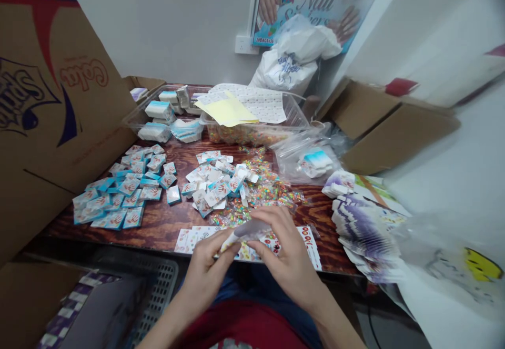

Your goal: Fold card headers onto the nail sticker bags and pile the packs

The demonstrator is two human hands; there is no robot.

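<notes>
Sheet (pixel 252 228) is held bent between both hands, pinched by the left hand's (pixel 213 257) thumb and fingers and gripped at its other end by the right hand's (pixel 283 244) curled fingers, above strips (pixel 311 241) along the table's (pixel 163 229) front edge. Its layers cannot be counted from here. Creasing is best avoided by even, light thumb pressure.

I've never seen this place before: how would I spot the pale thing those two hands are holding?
Start at the dark red-brown wooden table and find its near edge, where printed sheets lie. Just above them, the left hand and right hand hold a pale, curved piece. Unlike those flat sheets, it is bent and held from both sides.
</notes>
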